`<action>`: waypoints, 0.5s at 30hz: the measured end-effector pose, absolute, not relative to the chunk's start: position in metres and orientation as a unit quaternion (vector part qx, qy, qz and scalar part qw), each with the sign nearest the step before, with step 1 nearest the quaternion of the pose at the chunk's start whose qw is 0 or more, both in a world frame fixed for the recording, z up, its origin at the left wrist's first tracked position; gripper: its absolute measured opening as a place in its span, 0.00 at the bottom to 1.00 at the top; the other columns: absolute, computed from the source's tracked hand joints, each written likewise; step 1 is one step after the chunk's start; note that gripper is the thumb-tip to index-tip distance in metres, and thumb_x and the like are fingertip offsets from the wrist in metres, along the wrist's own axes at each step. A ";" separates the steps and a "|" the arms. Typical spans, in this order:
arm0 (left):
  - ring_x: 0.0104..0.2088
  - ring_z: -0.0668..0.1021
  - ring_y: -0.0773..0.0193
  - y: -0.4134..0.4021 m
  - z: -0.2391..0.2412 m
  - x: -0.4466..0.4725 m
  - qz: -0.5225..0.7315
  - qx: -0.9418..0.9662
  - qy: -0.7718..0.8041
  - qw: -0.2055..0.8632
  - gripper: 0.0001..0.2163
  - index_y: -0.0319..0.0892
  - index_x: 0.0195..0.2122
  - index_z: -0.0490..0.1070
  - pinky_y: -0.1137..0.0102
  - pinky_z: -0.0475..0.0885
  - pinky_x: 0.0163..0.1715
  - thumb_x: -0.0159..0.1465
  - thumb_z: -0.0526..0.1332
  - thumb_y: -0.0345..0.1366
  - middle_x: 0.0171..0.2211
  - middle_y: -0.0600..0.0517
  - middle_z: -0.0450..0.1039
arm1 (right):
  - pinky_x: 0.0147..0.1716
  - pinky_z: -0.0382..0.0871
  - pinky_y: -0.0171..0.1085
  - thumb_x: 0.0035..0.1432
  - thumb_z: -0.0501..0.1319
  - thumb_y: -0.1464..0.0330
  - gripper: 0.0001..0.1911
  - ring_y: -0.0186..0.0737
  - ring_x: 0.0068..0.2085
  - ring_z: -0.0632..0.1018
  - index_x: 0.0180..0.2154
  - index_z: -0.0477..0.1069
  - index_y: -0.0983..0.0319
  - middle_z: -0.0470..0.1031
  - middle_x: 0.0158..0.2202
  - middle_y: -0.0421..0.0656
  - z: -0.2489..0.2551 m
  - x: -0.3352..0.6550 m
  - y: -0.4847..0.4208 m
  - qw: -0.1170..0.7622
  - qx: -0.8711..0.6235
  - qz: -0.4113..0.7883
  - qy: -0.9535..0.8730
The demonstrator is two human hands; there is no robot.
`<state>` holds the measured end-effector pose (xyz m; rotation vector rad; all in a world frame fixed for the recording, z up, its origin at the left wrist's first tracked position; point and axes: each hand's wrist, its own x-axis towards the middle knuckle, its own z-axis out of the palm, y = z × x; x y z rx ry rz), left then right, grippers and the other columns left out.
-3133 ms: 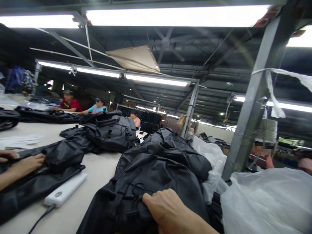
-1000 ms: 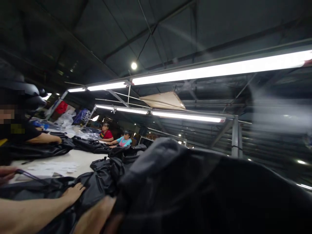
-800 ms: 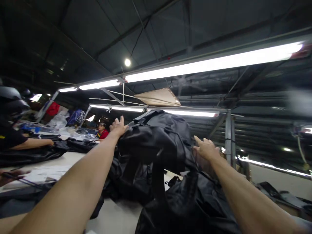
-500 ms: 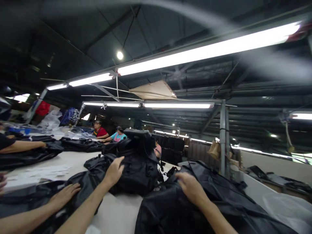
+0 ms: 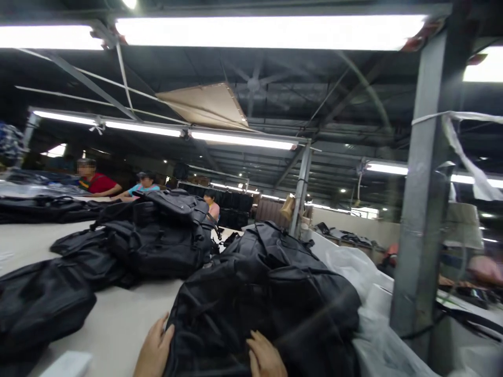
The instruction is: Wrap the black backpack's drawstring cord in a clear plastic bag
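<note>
Black backpack lies slumped on the tabletop directly before the person, on a heap of others. Left hand cups its near edge, right hand rests flat on top; neither grip closes, seemingly just steadying it.

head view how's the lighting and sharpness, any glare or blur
Head view: the tube light overhead is blown out to flat white glare, while the ceiling stays dark. The black bag pile near both hands reads as low-contrast shadow with little seam detail. The left hand and right hand at the bottom edge are slightly soft, and the grey post leans from wide-angle distortion.
</note>
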<state>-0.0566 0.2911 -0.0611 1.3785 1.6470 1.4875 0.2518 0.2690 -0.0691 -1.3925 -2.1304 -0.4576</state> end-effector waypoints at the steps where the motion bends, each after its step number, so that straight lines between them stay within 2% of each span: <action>1: 0.59 0.70 0.43 0.291 -0.065 -0.058 0.546 0.505 0.607 0.279 0.35 0.31 0.50 0.65 0.51 0.60 0.63 0.50 0.47 0.55 0.56 0.32 0.68 | 0.52 0.75 0.43 0.61 0.45 0.76 0.22 0.43 0.53 0.77 0.47 0.73 0.57 0.78 0.51 0.45 -0.071 0.253 0.269 0.303 -0.514 -0.166 -0.785; 4: 0.56 0.73 0.44 0.291 -0.069 -0.064 0.541 0.496 0.601 0.317 0.32 0.37 0.47 0.67 0.55 0.64 0.62 0.48 0.51 0.56 0.52 0.37 0.74 | 0.48 0.77 0.42 0.63 0.47 0.74 0.19 0.43 0.47 0.80 0.43 0.75 0.59 0.80 0.44 0.46 -0.077 0.253 0.269 0.396 -0.505 -0.148 -0.753; 7: 0.54 0.75 0.46 0.293 -0.067 -0.066 0.536 0.494 0.583 0.359 0.35 0.37 0.49 0.65 0.58 0.67 0.59 0.45 0.54 0.59 0.50 0.38 0.75 | 0.45 0.77 0.40 0.63 0.49 0.74 0.15 0.41 0.43 0.80 0.41 0.75 0.59 0.80 0.40 0.45 -0.074 0.251 0.264 0.439 -0.496 -0.109 -0.741; 12: 0.54 0.74 0.47 0.284 -0.056 -0.058 0.529 0.482 0.566 0.410 0.42 0.35 0.54 0.61 0.59 0.67 0.58 0.43 0.59 0.60 0.52 0.36 0.71 | 0.43 0.73 0.40 0.61 0.50 0.77 0.15 0.41 0.41 0.77 0.39 0.74 0.59 0.78 0.38 0.43 -0.063 0.245 0.253 0.418 -0.507 -0.066 -0.751; 15: 0.54 0.75 0.48 0.275 -0.050 -0.053 0.524 0.465 0.561 0.441 0.48 0.34 0.61 0.54 0.61 0.70 0.56 0.44 0.62 0.60 0.56 0.34 0.67 | 0.41 0.72 0.39 0.60 0.50 0.79 0.16 0.41 0.39 0.77 0.38 0.74 0.60 0.78 0.36 0.42 -0.055 0.243 0.248 0.395 -0.512 -0.074 -0.759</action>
